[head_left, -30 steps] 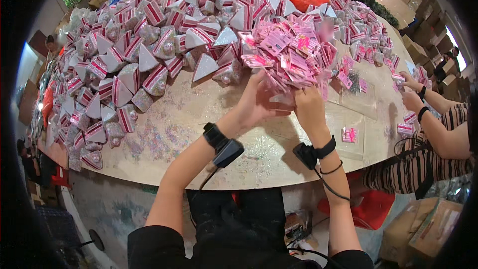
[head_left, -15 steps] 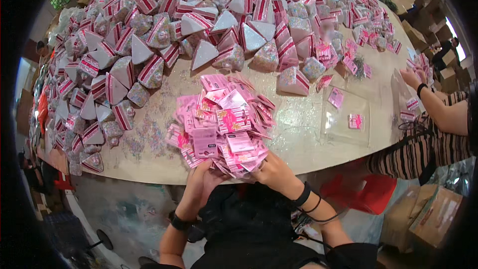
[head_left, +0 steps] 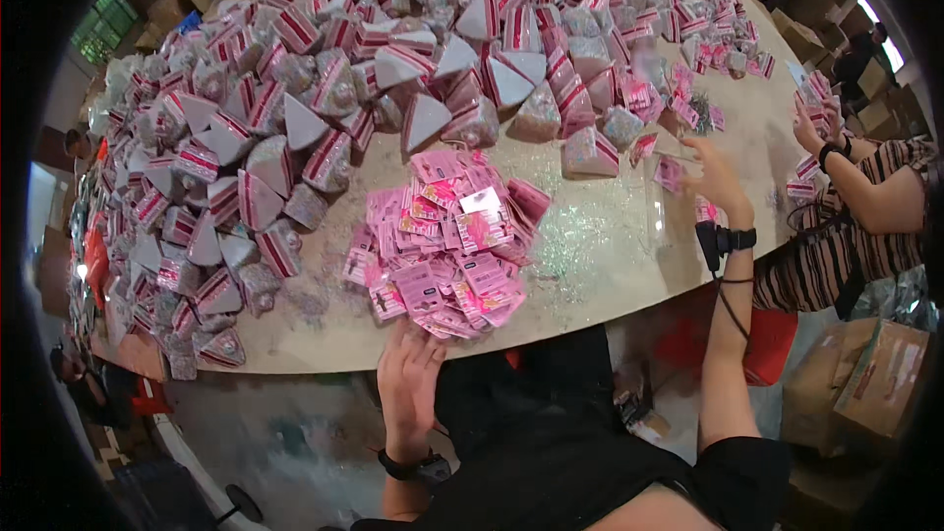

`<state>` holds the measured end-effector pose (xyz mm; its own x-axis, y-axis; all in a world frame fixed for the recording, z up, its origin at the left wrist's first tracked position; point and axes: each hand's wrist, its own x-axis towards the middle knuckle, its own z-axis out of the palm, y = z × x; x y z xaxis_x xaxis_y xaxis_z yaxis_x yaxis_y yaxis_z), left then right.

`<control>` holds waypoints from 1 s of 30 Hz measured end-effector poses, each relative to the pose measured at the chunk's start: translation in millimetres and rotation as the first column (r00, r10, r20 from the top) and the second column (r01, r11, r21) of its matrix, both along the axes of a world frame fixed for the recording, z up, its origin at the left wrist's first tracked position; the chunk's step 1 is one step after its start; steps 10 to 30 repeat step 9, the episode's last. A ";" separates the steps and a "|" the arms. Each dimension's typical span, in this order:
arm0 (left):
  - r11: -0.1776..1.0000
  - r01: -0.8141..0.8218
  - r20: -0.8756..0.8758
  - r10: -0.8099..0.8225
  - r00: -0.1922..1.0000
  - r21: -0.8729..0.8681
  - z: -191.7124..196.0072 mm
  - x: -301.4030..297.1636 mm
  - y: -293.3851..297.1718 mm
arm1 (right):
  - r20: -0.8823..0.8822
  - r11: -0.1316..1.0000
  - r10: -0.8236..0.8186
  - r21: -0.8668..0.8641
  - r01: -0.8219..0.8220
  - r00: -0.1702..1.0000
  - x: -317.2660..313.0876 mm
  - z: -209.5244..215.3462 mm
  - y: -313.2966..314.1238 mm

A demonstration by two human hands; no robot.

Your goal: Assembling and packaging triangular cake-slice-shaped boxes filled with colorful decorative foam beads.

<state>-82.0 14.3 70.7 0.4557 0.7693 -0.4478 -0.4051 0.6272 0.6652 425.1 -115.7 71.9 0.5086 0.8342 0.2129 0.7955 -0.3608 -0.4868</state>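
Observation:
A heap of small pink printed cards lies near the table's front edge. My left hand rests at the near side of this heap, its fingers stretched out flat and touching the lowest cards. My right hand is raised over the right part of the table, fingers apart and holding nothing visible. Close to its fingertips lies a loose pink card. Another pink card shows partly behind my right wrist.
Glittery wedge-shaped cake-slice ornaments in white and pink cover the table's far and left parts. Loose glitter is scattered right of the heap. At the right, a co-worker's hands hold pink pieces. Cardboard boxes stand beyond the table.
Both hands were cupped against the near side of the card heap. My right hand has left it and swung out to the right; my left has opened flat. The whole view has shifted slightly.

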 end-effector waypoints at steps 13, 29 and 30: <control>0.290 0.302 -0.418 0.587 0.693 0.908 -13.2 18.3 35.4 | 0.178 0.996 0.061 -0.073 -0.049 0.982 -21.0 -19.3 29.9; 0.290 0.302 -0.418 0.587 0.693 0.908 -13.2 18.3 35.4 | 0.178 0.996 0.061 -0.073 -0.049 0.982 -21.0 -19.3 29.9; 0.290 0.302 -0.418 0.587 0.693 0.908 -13.2 18.3 35.4 | 0.178 0.996 0.061 -0.073 -0.049 0.982 -21.0 -19.3 29.9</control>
